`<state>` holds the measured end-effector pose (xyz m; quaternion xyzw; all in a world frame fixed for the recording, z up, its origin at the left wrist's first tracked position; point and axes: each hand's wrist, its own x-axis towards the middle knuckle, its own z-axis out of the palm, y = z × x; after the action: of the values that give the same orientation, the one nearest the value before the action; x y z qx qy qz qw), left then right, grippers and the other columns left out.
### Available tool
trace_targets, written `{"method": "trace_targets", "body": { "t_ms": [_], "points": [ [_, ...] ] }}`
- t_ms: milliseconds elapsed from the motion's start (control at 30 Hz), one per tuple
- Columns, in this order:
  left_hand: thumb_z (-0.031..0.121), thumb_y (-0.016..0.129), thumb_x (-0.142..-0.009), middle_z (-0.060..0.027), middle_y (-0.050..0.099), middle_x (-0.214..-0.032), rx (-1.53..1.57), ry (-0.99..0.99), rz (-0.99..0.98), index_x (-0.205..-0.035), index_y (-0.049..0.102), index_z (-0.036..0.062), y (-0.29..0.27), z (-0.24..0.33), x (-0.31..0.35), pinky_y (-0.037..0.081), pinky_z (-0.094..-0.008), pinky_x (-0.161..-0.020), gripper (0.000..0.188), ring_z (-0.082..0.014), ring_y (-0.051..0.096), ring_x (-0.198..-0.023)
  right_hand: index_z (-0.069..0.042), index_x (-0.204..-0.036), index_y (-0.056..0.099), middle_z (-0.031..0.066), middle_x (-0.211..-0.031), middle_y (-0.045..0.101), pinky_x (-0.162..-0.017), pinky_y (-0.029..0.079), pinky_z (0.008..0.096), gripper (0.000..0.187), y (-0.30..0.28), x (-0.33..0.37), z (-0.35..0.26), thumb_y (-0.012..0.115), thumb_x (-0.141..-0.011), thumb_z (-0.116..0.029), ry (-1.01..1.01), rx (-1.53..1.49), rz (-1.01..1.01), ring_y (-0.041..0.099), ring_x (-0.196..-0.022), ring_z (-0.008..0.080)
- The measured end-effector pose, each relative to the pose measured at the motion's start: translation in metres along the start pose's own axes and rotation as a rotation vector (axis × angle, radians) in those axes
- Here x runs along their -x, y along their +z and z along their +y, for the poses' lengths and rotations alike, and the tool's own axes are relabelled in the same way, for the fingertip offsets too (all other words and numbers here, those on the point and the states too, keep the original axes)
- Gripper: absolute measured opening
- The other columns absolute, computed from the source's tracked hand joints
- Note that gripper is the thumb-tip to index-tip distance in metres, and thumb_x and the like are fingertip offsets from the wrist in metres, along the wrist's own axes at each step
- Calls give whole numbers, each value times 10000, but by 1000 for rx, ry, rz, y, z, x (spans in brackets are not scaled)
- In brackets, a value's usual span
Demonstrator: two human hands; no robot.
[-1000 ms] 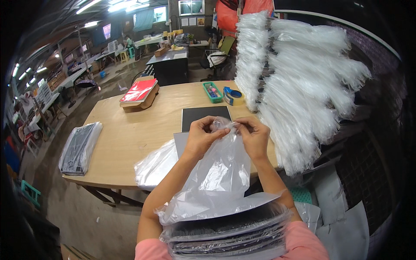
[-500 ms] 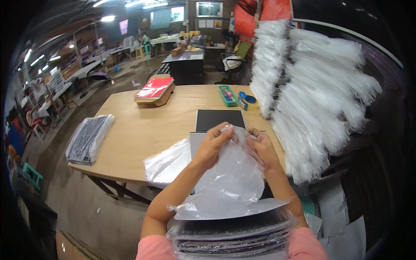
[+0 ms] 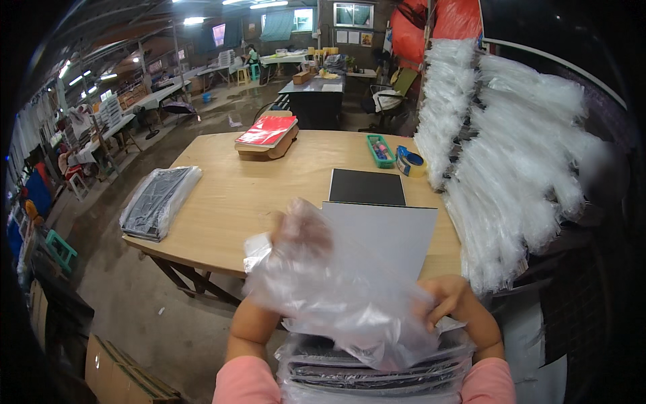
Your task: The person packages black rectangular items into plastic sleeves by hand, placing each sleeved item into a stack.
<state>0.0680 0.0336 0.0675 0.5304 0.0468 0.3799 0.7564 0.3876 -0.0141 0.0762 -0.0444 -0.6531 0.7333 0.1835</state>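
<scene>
A clear plastic bag [image 3: 350, 316] stretches between my hands, in front of my body. My left hand [image 3: 303, 232] is raised at the bag's upper left, smeared by motion and partly covered by the film, so its fingers cannot be made out. My right hand [image 3: 447, 299] is lower, its fingers closed on the bag's right side. Beyond the bag a light grey sheet [image 3: 393, 232] lies on the table, partly hidden by the film. Past it lies a black sheet [image 3: 369, 186]. Directly below the bag, against me, is a stack of black sheets in plastic [image 3: 377, 377].
Bagged dark sheets [image 3: 160, 202] lie at the wooden table's [image 3: 222, 182] left edge. Farther back are red-covered sheets on cardboard [image 3: 268, 135], a green basket [image 3: 381, 151] and a tape dispenser [image 3: 410, 163]. Piled clear plastic bags [image 3: 525, 155] line the right side.
My hands were together at the bag's top; now they are apart. The left has moved left, the right down and toward me, drawing the bag off the grey sheet. The view has shifted left.
</scene>
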Motion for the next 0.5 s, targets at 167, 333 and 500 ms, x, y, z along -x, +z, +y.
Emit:
{"method": "trace_targets", "body": {
  "t_ms": [167,333,500],
  "points": [
    [465,449,-930,-98,605,-1018,308,139,-337,-1091,579,47,14,19,10,482,-373,-811,467,-167,575,-967,12,-878,607,81,-769,623,-621,500,296,169,-3,-2,-12,647,-786,-124,-207,-189,367,614,-709,169],
    [425,395,-962,-121,619,-993,214,135,-462,-1066,596,41,8,16,9,499,-400,-796,445,-185,600,-956,12,-876,606,86,-779,617,-616,501,300,164,4,24,29,646,-782,-116,-73,-160,224,615,-716,178],
    [481,518,-914,-77,578,-1105,253,86,59,-1127,575,64,28,17,31,441,-398,-903,472,-144,551,-1004,13,-873,605,92,-789,610,-611,501,303,159,4,35,32,646,-777,-108,-77,-150,142,616,-723,186]
  ]
}}
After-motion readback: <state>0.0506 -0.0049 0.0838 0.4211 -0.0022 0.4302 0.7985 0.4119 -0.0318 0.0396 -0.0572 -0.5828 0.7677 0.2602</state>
